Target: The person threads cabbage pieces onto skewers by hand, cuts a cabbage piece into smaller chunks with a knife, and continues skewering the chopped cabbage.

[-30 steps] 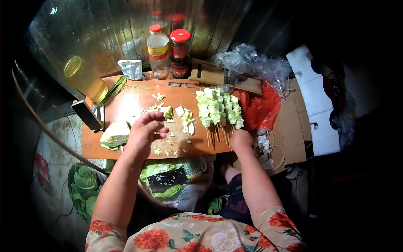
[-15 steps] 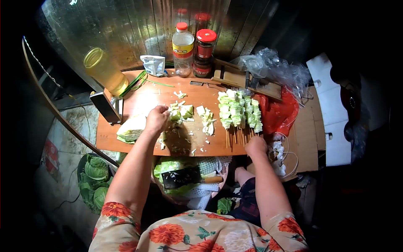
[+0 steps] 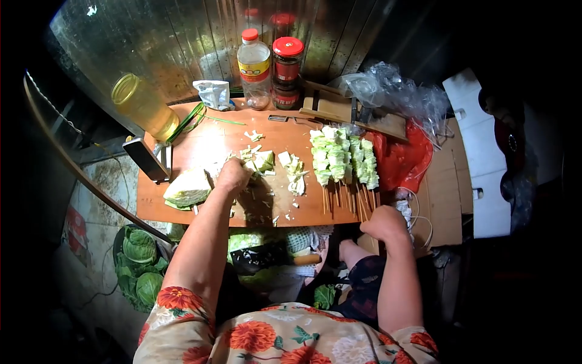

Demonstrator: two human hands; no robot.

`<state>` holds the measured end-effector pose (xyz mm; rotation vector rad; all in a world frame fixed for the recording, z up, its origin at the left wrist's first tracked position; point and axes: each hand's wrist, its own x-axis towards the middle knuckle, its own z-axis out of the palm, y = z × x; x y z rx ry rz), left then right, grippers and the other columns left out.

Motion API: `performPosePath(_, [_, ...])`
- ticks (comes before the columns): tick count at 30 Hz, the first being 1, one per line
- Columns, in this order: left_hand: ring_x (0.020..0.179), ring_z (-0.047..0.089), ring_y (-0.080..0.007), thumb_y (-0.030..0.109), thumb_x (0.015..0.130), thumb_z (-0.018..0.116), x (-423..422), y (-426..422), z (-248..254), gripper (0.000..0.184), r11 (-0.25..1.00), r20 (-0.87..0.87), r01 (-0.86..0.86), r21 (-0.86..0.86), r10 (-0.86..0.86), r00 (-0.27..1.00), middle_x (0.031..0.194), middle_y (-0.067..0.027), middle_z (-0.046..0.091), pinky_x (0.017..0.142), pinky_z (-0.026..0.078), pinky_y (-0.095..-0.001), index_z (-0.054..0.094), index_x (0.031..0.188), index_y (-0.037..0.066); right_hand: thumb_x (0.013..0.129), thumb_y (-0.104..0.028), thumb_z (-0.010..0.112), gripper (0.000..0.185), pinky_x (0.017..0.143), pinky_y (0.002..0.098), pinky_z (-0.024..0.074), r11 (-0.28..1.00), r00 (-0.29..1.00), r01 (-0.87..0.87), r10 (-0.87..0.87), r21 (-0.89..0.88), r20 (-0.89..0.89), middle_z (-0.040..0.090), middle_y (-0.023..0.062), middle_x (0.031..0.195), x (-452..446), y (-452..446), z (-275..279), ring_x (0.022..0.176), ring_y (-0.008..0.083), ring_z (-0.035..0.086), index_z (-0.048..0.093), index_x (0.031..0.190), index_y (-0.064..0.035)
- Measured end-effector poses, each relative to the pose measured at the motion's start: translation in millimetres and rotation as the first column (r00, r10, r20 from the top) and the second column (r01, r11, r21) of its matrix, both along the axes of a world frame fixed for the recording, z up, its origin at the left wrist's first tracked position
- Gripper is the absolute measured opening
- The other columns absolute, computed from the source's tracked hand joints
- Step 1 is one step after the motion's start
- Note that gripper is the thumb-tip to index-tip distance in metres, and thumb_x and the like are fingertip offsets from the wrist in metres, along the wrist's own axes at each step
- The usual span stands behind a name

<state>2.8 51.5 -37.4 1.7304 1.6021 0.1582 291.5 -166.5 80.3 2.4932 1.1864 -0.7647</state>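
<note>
My left hand (image 3: 234, 176) is over the board with its fingers bent against a small pile of cut cabbage pieces (image 3: 260, 161). A cut cabbage wedge (image 3: 188, 187) lies just left of it. At the front right edge, my right hand (image 3: 386, 223) is curled close to the bare stick ends of the cabbage skewers (image 3: 344, 156); its fingertips are hidden, so what they hold does not show. The skewers lie side by side, sticks toward me. More loose cabbage pieces (image 3: 293, 173) sit between the pile and the skewers, with scraps scattered around.
Behind stand a bottle (image 3: 254, 70), red-lidded jars (image 3: 287, 60) and a jar of yellow liquid (image 3: 145, 109). A phone (image 3: 145, 159) leans at the left. A wooden slicer (image 3: 327, 103) and red bag (image 3: 403, 155) lie right. Below the edge is a cleaver (image 3: 260, 258); whole cabbages (image 3: 139, 245) fill a basin.
My right hand has moved right and toward me, away from the skewers' stick ends. My left hand has shifted slightly right, further into the cut cabbage pile. The view has tilted slightly.
</note>
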Motion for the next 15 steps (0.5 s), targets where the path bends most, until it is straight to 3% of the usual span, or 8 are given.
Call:
performPosePath(6, [0.063, 0.060, -0.0188, 0.018, 0.086, 0.065, -6.0, 3.8, -2.1, 0.027, 0.984, 0.071, 0.005, -0.177, 0.008, 0.997, 0.075, -0.0129, 0.064, 0.059, 0.049, -0.0335, 0.064, 0.095, -0.007, 0.063, -0.024, 0.060, 0.032, 0.076, 0.0458, 0.0511, 0.997, 0.998, -0.065, 0.065, 0.046, -0.017, 0.065, 0.0270, 0.081, -8.0, -15.2, 24.2, 0.081, 0.0415, 0.064, 0.070, 0.076, 0.0037])
performPosePath(10, [0.061, 0.060, -0.0176, 0.017, 0.087, 0.064, -12.0, 8.2, -3.5, 0.024, 0.997, 0.021, 0.024, -0.068, -0.022, 1.000, 0.075, -0.0109, 0.063, 0.055, 0.048, -0.0315, 0.060, 0.095, -0.006, 0.061, -0.022, 0.060, 0.022, 0.065, 0.0404, 0.0512, 0.985, 0.999, 0.010, -0.016, 0.172, 0.037, 0.064, 0.0189, 0.067, -3.2, -19.4, 36.0, 0.068, 0.0350, 0.064, 0.066, 0.061, -0.0013])
performPosePath(12, [0.063, 0.062, -0.0163, 0.016, 0.088, 0.062, -17.8, 9.4, 3.6, 0.022, 0.966, 0.286, -0.166, -0.199, 0.219, 0.933, 0.080, -0.0093, 0.063, 0.054, 0.049, -0.0294, 0.054, 0.098, -0.002, 0.061, -0.021, 0.061, 0.019, 0.063, 0.0403, 0.0506, 0.947, 0.993, -0.055, 0.019, 0.315, 0.117, 0.063, 0.0173, 0.064, -4.9, -23.7, 42.9, 0.064, 0.0330, 0.063, 0.065, 0.063, -0.0026])
performPosePath(13, [0.066, 0.064, -0.0163, 0.015, 0.088, 0.061, -10.8, -2.1, 40.9, 0.021, 0.930, 0.386, -0.205, -0.304, 0.317, 0.866, 0.086, -0.0075, 0.062, 0.056, 0.051, -0.0274, 0.051, 0.101, 0.003, 0.061, -0.019, 0.062, 0.017, 0.062, 0.0405, 0.0499, 0.961, 0.996, -0.036, 0.010, 0.274, 0.094, 0.062, 0.0170, 0.063, -4.0, -22.6, 48.7, 0.062, 0.0329, 0.062, 0.064, 0.063, -0.0028])
performPosePath(14, [0.066, 0.064, -0.0163, 0.015, 0.088, 0.061, -9.2, -5.3, 52.7, 0.021, 0.930, 0.383, -0.209, -0.303, 0.319, 0.867, 0.086, -0.0075, 0.062, 0.056, 0.051, -0.0274, 0.051, 0.101, 0.003, 0.061, -0.019, 0.062, 0.017, 0.062, 0.0405, 0.0499, 0.961, 0.996, -0.037, 0.013, 0.276, 0.090, 0.062, 0.0170, 0.063, -3.5, -23.9, 52.8, 0.062, 0.0329, 0.062, 0.064, 0.063, -0.0028])
performPosePath(15, [0.068, 0.064, -0.0159, 0.013, 0.087, 0.061, -9.4, -7.0, 60.2, 0.020, 0.916, 0.488, -0.208, -0.344, 0.364, 0.793, 0.087, -0.0068, 0.062, 0.056, 0.051, -0.0271, 0.051, 0.101, 0.004, 0.061, -0.019, 0.063, 0.016, 0.062, 0.0408, 0.0497, 0.952, 0.997, 0.016, -0.037, 0.306, 0.064, 0.062, 0.0175, 0.063, -3.1, -25.9, 56.3, 0.062, 0.0338, 0.062, 0.063, 0.063, -0.0026])
